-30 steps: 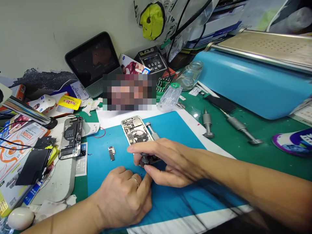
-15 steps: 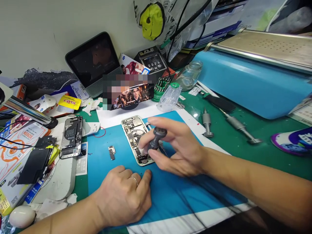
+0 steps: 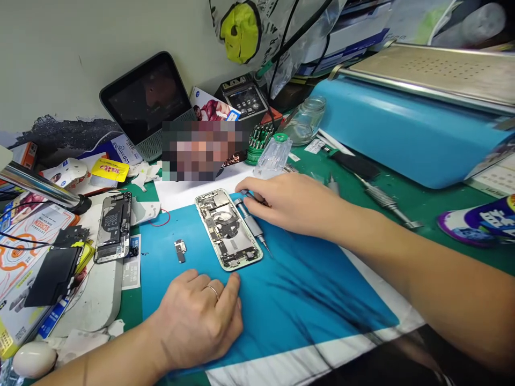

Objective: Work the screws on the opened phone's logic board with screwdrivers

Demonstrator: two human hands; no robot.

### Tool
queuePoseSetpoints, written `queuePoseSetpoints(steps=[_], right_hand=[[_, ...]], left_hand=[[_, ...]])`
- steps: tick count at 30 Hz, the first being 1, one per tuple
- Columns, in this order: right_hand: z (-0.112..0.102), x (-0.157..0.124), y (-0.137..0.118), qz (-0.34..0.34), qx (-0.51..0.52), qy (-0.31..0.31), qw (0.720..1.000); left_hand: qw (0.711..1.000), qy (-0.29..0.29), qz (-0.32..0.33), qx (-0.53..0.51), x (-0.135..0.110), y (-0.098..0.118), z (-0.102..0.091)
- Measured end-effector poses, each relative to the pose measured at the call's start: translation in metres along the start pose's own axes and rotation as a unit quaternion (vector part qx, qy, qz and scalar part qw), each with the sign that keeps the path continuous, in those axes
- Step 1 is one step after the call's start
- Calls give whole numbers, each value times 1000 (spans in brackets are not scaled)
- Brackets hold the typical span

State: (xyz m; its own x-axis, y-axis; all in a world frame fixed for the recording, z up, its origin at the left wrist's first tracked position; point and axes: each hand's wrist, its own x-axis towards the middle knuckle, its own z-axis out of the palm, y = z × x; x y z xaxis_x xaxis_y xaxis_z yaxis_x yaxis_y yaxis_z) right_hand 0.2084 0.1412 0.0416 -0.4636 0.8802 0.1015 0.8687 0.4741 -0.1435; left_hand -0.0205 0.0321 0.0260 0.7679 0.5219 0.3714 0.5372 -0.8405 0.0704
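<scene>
Cluttered on every side, the green worktop [image 3: 406, 201] carries a blue mat [image 3: 281, 300] in the middle, seen from the head camera. An opened phone [image 3: 227, 228] lies flat on the far half of the mat, tilted a little, its near short edge just beyond the left hand [image 3: 199, 321]. That hand rests palm down on the mat, fingers [image 3: 209, 284] loosely curled and holding nothing, thumb tip close to the phone's corner. The right hand [image 3: 293, 206] reaches across from the right, palm down just beside the phone's far right edge; its fingertips [image 3: 247, 187] touch the top end of a small screwdriver [image 3: 251, 225] that lies on the mat alongside the phone, without being closed around it. A small loose part [image 3: 179, 250] sits alone on the mat left of the phone. A second stripped phone [image 3: 113, 228] lies on a white pad past the mat's left edge. Near and right parts of the mat are bare under the forearm. A blue machine [image 3: 402, 128] walls off the far right, with a dark tablet [image 3: 147, 104] leaning at the back
</scene>
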Motion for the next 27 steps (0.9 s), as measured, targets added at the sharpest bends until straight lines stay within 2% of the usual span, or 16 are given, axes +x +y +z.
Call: queuePoseSetpoints(steps=[2,4,10,16,22,27], right_hand=[[2,0,0,15,-20,-32,999],[4,0,-1,21,-20,-35,999],[5,-3,-2,-2,34,34,999],[8,-3,-3,3,43,-9,999],[7,-3,-3,31,33,-30,999],[8,-3,-4,25,19,-37,999]], left_hand=[[1000,3,0,-1,0,-1,0],[1000,6,2,-4,1,-1,0],[1000,11,-2,-6,-1,-2,2],[1000,18,5,-20,0,0,0],[997,12,66,-43,0,0,0],[997,-12,61,-40,-1,0,1]])
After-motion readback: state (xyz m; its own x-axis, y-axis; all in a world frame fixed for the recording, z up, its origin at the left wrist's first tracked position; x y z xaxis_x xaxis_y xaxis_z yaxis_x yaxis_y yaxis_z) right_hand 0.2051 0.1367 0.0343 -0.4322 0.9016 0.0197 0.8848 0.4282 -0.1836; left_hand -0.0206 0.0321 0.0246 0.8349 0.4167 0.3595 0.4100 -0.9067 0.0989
